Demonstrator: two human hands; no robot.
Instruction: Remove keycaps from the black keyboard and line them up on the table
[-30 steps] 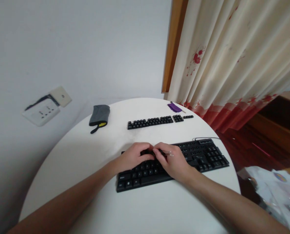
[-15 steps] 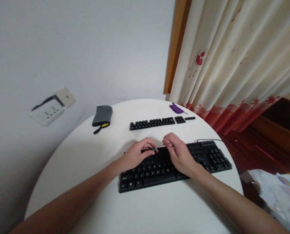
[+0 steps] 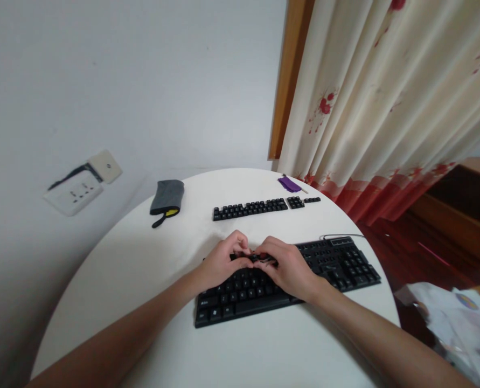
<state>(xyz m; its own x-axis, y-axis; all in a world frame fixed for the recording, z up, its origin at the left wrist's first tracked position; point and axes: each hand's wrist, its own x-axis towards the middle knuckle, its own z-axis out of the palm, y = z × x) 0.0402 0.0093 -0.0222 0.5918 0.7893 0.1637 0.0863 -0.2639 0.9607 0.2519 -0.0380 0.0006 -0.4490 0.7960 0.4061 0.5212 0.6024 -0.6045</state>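
Observation:
On the white round table (image 3: 171,350) lies a black keyboard (image 3: 264,306). Several of its keys in the upper rows are gone, leaving bare sockets. Above its upper left part, my left hand (image 3: 222,262) is closed, pinching a small black keycap (image 3: 254,258) between thumb and fingers. My right hand (image 3: 290,267) meets it fingertip to fingertip, closed around a thin wire tool (image 3: 269,261) that is mostly hidden by the fingers. Behind the keyboard, loose black keycaps (image 3: 250,209) stand lined up in rows.
A grey pouch (image 3: 167,195) with a dark loop lies at the back left, and a small purple cloth item (image 3: 289,184) at the back right. The keyboard's cable (image 3: 342,235) runs off its rear edge. A wall and a flowered curtain (image 3: 369,108) stand behind the table.
My right hand has moved left and down until its fingertips meet those of my left hand at the keycap. The view has tilted slightly.

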